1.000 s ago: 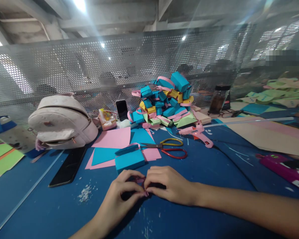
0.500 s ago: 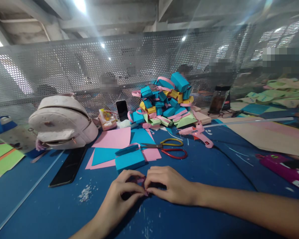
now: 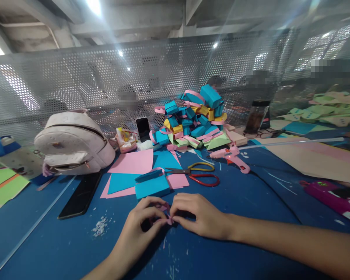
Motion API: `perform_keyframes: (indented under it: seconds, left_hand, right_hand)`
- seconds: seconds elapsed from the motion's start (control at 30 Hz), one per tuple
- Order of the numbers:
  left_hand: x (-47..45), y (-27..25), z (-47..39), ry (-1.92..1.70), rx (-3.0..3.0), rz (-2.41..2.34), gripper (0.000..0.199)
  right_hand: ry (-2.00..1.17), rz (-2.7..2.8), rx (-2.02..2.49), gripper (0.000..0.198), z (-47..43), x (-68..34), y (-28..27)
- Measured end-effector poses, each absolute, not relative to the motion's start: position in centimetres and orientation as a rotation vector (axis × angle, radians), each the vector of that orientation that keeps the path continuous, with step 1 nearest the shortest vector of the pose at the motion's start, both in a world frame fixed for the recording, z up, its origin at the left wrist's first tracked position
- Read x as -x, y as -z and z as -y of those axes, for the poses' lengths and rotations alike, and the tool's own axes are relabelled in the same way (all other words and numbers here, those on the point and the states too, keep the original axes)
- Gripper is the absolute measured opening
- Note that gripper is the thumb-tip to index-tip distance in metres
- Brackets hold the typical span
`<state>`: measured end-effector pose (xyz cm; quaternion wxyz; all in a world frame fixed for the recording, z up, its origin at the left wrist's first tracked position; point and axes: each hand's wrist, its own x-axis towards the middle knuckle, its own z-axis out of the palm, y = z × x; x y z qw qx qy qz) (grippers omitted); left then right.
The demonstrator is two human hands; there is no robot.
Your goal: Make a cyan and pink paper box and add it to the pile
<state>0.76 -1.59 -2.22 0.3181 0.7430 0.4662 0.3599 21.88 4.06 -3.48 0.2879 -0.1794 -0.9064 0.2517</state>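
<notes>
Low over the blue table, my left hand [image 3: 146,219] pinches a small pink paper strip [image 3: 168,217] that looks bent into a loop. My right hand [image 3: 196,216] is closed against the strip's other side, thumb and fingertips together; the fingers hide much of the paper. Just beyond my hands sits a blue paper box [image 3: 153,187] with a pink strip on it, resting on pink [image 3: 131,161] and blue sheets. Scissors [image 3: 192,171] with one yellow and one red handle lie behind my right hand. A pink glue gun [image 3: 231,157] lies farther right.
A heap of folded paper boxes [image 3: 192,120] stands at the back. On the left are a white backpack [image 3: 76,144], a dark phone [image 3: 81,196] and white crumbs [image 3: 100,226]. At right lie a magenta tool [image 3: 323,192] and a black cord [image 3: 277,198]. A perforated metal screen [image 3: 105,77] rises behind.
My left fingers have drawn slightly left and back from my right fingertips, so more of the pink strip shows between the hands. The objects on the table stay put.
</notes>
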Motion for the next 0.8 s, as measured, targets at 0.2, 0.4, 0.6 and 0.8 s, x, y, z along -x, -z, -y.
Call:
perform_keyframes:
  seconds: [0.2,0.4,0.6,0.8]
  left_hand:
    - [-0.29,2.71,1.08,-0.971,-1.827,-1.285,0.015]
    - [-0.12,2.56,1.17,-0.991,-1.822,-1.188,0.014]
    - [0.01,2.4,1.43,-1.021,-1.81,-1.148,0.012]
    - [0.22,3.08,1.15,-1.122,-1.741,-1.185,0.008]
  right_hand:
    - [-0.67,2.346,0.529,0.009,-4.07,-21.88,3.35]
    - [-0.707,2.285,0.576,0.02,-4.37,-21.92,3.25]
    - [-0.806,2.346,0.663,0.02,-4.53,-21.83,3.38]
    - [-0.783,2.298,0.695,0.008,-4.47,-21.81,3.27]
